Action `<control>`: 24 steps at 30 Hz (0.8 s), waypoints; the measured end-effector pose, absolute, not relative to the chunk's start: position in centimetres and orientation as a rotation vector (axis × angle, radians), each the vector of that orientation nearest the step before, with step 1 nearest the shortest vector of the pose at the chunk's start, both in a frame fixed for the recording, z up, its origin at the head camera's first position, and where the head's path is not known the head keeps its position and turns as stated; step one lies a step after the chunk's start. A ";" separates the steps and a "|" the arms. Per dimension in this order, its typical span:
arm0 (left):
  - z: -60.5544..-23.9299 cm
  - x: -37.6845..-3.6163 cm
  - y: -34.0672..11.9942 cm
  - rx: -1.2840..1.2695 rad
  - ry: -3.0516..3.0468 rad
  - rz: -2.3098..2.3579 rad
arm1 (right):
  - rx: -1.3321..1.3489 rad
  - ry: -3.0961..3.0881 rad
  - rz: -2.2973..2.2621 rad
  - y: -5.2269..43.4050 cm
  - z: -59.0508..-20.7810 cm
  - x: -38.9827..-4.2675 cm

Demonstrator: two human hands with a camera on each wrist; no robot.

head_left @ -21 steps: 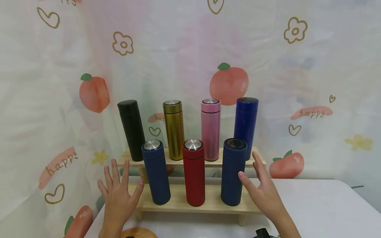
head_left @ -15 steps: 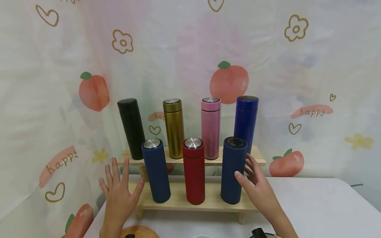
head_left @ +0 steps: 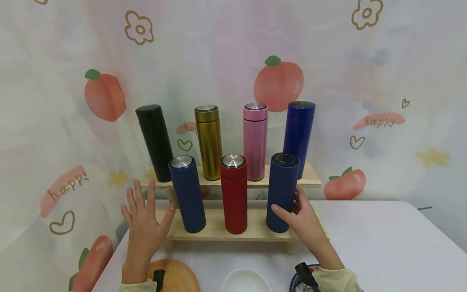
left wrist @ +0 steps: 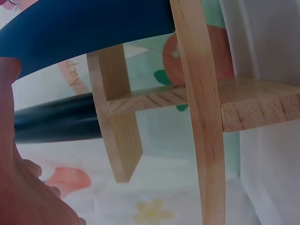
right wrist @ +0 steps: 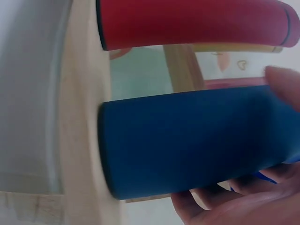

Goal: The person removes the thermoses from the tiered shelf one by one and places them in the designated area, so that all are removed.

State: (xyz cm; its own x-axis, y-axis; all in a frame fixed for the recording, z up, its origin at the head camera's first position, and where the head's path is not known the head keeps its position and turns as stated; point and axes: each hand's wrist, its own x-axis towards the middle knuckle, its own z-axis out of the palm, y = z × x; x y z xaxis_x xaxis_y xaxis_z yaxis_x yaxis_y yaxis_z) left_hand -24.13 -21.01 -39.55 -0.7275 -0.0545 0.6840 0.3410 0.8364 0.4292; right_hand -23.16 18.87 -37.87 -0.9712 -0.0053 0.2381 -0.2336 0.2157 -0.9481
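Note:
Seven-odd vacuum flasks are avoided as a count: several stand upright on a two-tier wooden stand (head_left: 215, 219). My right hand (head_left: 304, 225) grips the dark blue flask (head_left: 280, 190) at the right of the lower tier, thumb in front and fingers curled round its far side. In the right wrist view that flask (right wrist: 178, 140) has its base at the shelf. A red flask (head_left: 234, 198) stands in the lower tier's middle. My left hand (head_left: 144, 227) has its fingers spread, holding nothing, beside the left dark blue flask (head_left: 187, 198).
Black (head_left: 155, 142), gold (head_left: 208, 146), pink (head_left: 255, 146) and bright blue (head_left: 298, 134) flasks line the upper tier. In front are a round wooden board (head_left: 178, 280), a white bowl (head_left: 246, 282) and a patterned dish (head_left: 293, 280). A printed cloth (head_left: 328, 81) hangs behind.
My right hand has moved left onto the right dark blue flask and closed round it. The left hand stays spread. The head view has tilted down, showing more of the dishes.

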 end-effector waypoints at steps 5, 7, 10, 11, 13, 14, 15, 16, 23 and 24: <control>-39.3 -24.3 -21.3 -0.216 -2.286 -0.721 | 0.194 -2.309 1.857 18.5 -38.5 -23.9; -39.3 -24.3 -21.2 -0.212 -2.292 -0.733 | 0.180 -2.322 1.847 18.6 -38.6 -23.9; -39.3 -24.3 -21.0 -0.211 -2.292 -0.753 | 0.170 -2.343 1.816 18.8 -38.5 -23.8; -39.3 -24.3 -20.9 -0.210 -2.291 -0.758 | 0.175 -2.350 1.809 18.8 -38.5 -23.8; -39.3 -24.3 -20.8 -0.213 -2.286 -0.773 | 0.183 -2.357 1.801 18.9 -38.4 -23.9; -39.3 -24.3 -20.8 -0.215 -2.283 -0.784 | 0.186 -2.362 1.796 19.0 -38.4 -23.9; -39.3 -24.4 -20.7 -0.217 -2.281 -0.794 | 0.192 -2.364 1.796 19.0 -38.4 -23.9; -39.4 -24.3 -20.7 -0.218 -2.281 -0.801 | 0.198 -2.365 1.796 19.0 -38.5 -23.9; -39.3 -24.3 -20.5 -0.241 -2.270 -0.869 | 0.214 -2.386 1.767 19.2 -38.8 -24.1; -39.3 -24.3 -20.4 -0.246 -2.266 -0.874 | 0.211 -2.392 1.764 19.2 -38.8 -24.2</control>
State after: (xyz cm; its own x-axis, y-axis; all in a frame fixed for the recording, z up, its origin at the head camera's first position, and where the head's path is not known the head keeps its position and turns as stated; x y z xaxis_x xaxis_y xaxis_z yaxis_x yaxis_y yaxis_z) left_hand -24.28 -20.40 -39.26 -0.7468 -0.0657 0.6618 0.3959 0.7557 0.5217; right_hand -24.17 19.19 -38.83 -0.9769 -0.0172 0.2129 -0.2084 0.2935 -0.9330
